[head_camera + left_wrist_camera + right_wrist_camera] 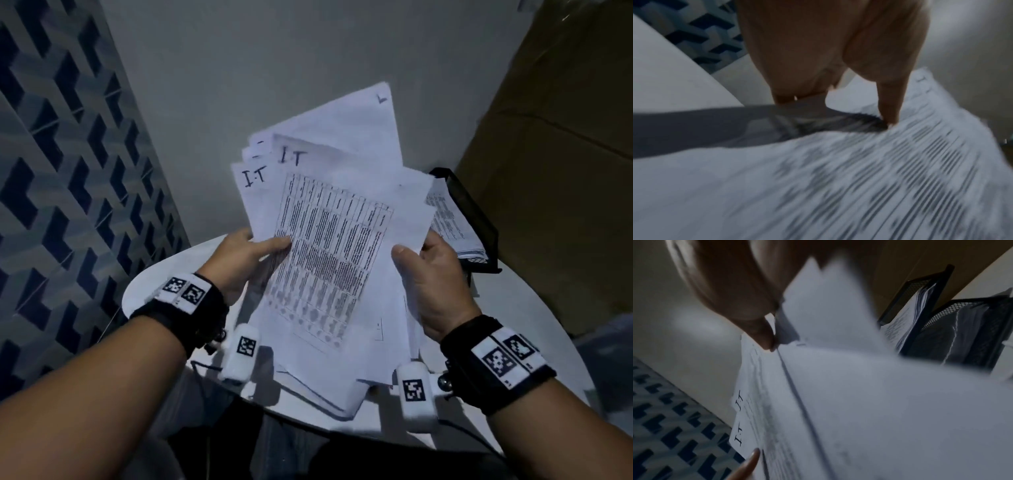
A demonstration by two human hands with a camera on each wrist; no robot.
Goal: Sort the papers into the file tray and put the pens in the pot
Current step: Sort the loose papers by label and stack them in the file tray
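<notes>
Both hands hold a fanned stack of white papers (329, 246) above the round table. The top sheet carries a printed table, and sheets behind it are marked "I.T" by hand. My left hand (250, 250) grips the stack's left edge, thumb lying across the printed sheet (859, 178). On the right edge, my right hand (421, 270) pinches the papers (859, 394), thumb on top. A black mesh file tray (476, 219) stands at the right with printed sheets in it, also seen in the right wrist view (931, 331). No pens or pot show.
The white round table (534, 325) lies under the hands. A brown cardboard box (561, 144) rises behind the tray at right. A grey wall is ahead and a blue patterned wall (61, 178) stands at left.
</notes>
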